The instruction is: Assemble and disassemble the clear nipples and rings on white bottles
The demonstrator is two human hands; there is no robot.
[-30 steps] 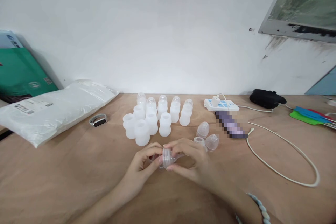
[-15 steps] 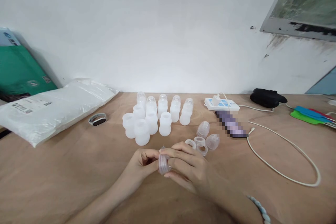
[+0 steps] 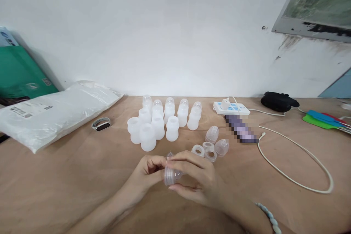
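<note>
- Two bare hands meet at lower center of the frame, pinching a clear ribbed ring (image 3: 169, 177) between them above the brown counter (image 3: 68, 186).
- The left hand (image 3: 149, 170) presses its fingertips to the ring's left side; the right hand (image 3: 199, 175), a beaded bracelet (image 3: 270, 216) at its wrist, grips it from the right, a clear tip pointing into the palm.
- At center, milky open-necked bottles (image 3: 172, 129) stand upright before a row of dome-capped bottles (image 3: 195, 117).
- Right of center, loose rings (image 3: 208, 150) lie beside two clear domes (image 3: 222, 148).
- A white power strip (image 3: 241, 110) and partly pixelated phone (image 3: 242, 131) occupy center right; a wristband (image 3: 102, 127) lies center left, near a white plastic parcel (image 3: 63, 111).
</note>
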